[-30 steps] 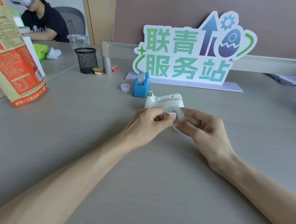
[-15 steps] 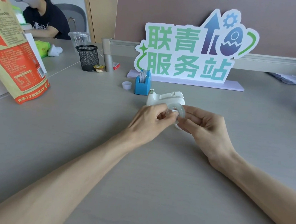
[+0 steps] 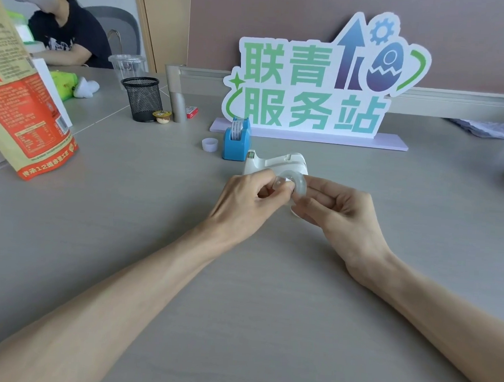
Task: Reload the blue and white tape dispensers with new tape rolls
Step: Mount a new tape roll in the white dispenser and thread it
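Observation:
The white tape dispenser (image 3: 279,164) stands on the grey table just beyond my hands, its roll slot showing no roll. Left of it is the blue tape dispenser (image 3: 236,142) with a tape roll seated in it. My right hand (image 3: 336,216) holds a clear tape roll (image 3: 299,184) upright in front of the white dispenser. The fingertips of my left hand (image 3: 248,204) pinch a small white hub at the roll's centre. A small empty white core (image 3: 209,144) lies beside the blue dispenser.
A standing sign (image 3: 313,85) on a lilac base sits behind the dispensers. A black mesh pen cup (image 3: 143,98), a small jelly cup (image 3: 161,116) and a red box (image 3: 191,112) are at the back left. An orange bag (image 3: 20,100) stands at left. A person sits beyond.
The hands stay together on the roll and hub with only small finger shifts. The camera view has tilted slightly.

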A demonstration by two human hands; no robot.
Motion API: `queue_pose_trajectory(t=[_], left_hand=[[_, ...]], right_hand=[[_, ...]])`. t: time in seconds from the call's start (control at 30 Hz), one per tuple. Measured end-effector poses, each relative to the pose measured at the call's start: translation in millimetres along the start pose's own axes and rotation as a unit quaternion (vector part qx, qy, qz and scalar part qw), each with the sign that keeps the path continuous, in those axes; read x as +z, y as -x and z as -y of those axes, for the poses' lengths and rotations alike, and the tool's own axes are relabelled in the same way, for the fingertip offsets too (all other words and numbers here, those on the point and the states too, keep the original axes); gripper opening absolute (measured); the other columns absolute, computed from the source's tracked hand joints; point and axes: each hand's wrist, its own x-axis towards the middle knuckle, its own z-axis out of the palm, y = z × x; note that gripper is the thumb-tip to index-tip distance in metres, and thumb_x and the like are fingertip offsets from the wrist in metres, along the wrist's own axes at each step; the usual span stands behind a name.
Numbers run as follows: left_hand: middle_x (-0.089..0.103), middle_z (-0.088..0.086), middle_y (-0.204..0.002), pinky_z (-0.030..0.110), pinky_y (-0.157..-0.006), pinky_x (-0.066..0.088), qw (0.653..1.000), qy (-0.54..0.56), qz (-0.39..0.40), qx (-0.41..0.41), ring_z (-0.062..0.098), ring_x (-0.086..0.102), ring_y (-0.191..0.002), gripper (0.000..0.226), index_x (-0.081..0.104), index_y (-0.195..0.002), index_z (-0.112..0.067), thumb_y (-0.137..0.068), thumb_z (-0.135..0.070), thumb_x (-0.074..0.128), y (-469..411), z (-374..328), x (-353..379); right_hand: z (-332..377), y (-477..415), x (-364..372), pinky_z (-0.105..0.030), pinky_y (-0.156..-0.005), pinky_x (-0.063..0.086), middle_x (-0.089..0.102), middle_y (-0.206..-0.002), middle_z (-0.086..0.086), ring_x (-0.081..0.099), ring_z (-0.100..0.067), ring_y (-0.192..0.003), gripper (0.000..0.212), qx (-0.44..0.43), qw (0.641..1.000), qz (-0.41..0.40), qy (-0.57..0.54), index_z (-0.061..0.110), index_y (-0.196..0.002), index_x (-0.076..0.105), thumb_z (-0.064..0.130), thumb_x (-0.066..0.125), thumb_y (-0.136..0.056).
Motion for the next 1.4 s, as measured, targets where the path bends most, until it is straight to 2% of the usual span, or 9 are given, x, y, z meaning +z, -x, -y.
queue_pose_trajectory(t=[0.17,0.37,0.53,0.63,0.77,0.9,1.07,1.27,1.4], left_hand=[[0.031,-0.001,-0.054,0.024,-0.048,0.025,1.000,0.022,-0.015,-0.009,0.011,0.027,-0.053,0.045,0.038,-0.062,-0.004,-0.091,-0.031,0.059,1.2,-3.0,-0.2],[0.031,-0.004,-0.047,0.018,-0.047,0.026,0.999,0.028,-0.028,-0.025,0.011,0.030,-0.050,0.045,0.037,-0.053,-0.021,-0.090,-0.030,0.060,-0.5,-4.3,1.5],[0.034,-0.002,-0.050,0.023,-0.049,0.029,0.999,0.021,-0.034,-0.011,0.012,0.030,-0.052,0.035,0.057,-0.067,-0.005,-0.090,-0.032,0.059,-0.7,-2.3,2.7],[0.035,-0.003,-0.051,0.023,-0.049,0.028,0.999,0.025,-0.033,-0.004,0.012,0.031,-0.051,0.033,0.061,-0.070,-0.005,-0.091,-0.031,0.059,-0.2,-3.6,1.9],[0.033,-0.004,-0.049,0.020,-0.047,0.027,0.999,0.031,-0.033,0.006,0.011,0.031,-0.051,0.033,0.060,-0.069,-0.005,-0.092,-0.029,0.059,0.2,-3.1,0.1],[0.030,-0.004,-0.053,0.021,-0.048,0.025,0.999,0.028,-0.032,0.006,0.012,0.028,-0.053,0.041,0.048,-0.067,0.000,-0.093,-0.030,0.058,-0.7,-2.5,0.2],[0.028,-0.006,-0.052,0.018,-0.047,0.025,1.000,0.023,-0.017,0.002,0.009,0.029,-0.051,0.044,0.033,-0.057,-0.023,-0.093,-0.029,0.057,-0.8,-4.9,-1.2],[0.030,-0.006,-0.059,0.021,-0.050,0.027,1.000,0.018,0.009,-0.001,0.009,0.029,-0.054,0.041,0.042,-0.069,-0.004,-0.096,-0.034,0.053,-2.7,-1.6,-0.5],[0.031,-0.006,-0.058,0.019,-0.050,0.028,0.999,0.016,0.027,-0.007,0.008,0.031,-0.054,0.037,0.040,-0.068,-0.013,-0.097,-0.034,0.050,-3.2,-2.4,-0.5]], right_hand=[[-0.8,-1.0,-0.3,-0.027,-0.095,0.053,0.077,-0.101,0.003,0.069,-0.008,-0.099,0.023,0.013,1.000,-0.003,-0.024,0.016,-0.110,0.072,0.007,0.064,-0.091],[-2.7,-2.7,-1.6,-0.027,-0.094,0.054,0.077,-0.104,0.001,0.069,-0.011,-0.105,0.026,0.023,0.999,-0.007,-0.042,0.010,-0.116,0.069,0.009,0.065,-0.090],[-4.5,-3.7,-1.9,-0.025,-0.092,0.055,0.076,-0.106,-0.001,0.068,-0.012,-0.108,0.028,0.025,0.998,-0.003,-0.053,0.009,-0.118,0.068,0.010,0.065,-0.090],[-5.6,-4.9,-2.9,-0.026,-0.092,0.055,0.076,-0.108,-0.002,0.068,-0.013,-0.110,0.028,0.030,0.998,-0.001,-0.057,0.008,-0.118,0.069,0.010,0.065,-0.090],[-5.8,-7.2,-4.0,-0.024,-0.091,0.055,0.075,-0.112,-0.004,0.067,-0.012,-0.110,0.027,0.042,0.996,0.009,-0.080,0.006,-0.117,0.069,0.008,0.065,-0.090],[-5.6,-8.2,-5.8,-0.022,-0.089,0.055,0.074,-0.114,-0.003,0.067,-0.008,-0.110,0.028,0.054,0.994,0.019,-0.098,0.005,-0.117,0.069,0.008,0.064,-0.090],[-6.3,-9.8,-8.6,-0.024,-0.091,0.055,0.072,-0.117,-0.004,0.067,-0.007,-0.107,0.031,0.072,0.989,0.028,-0.127,0.002,-0.119,0.067,0.006,0.063,-0.089],[-7.9,-11.2,-9.2,-0.025,-0.093,0.054,0.071,-0.119,-0.007,0.066,-0.009,-0.109,0.031,0.077,0.987,0.020,-0.138,0.002,-0.119,0.066,0.005,0.063,-0.089],[-8.1,-11.5,-9.2,-0.024,-0.095,0.053,0.070,-0.123,-0.004,0.064,-0.009,-0.113,0.031,0.077,0.986,0.030,-0.142,0.004,-0.121,0.066,0.007,0.061,-0.091]])
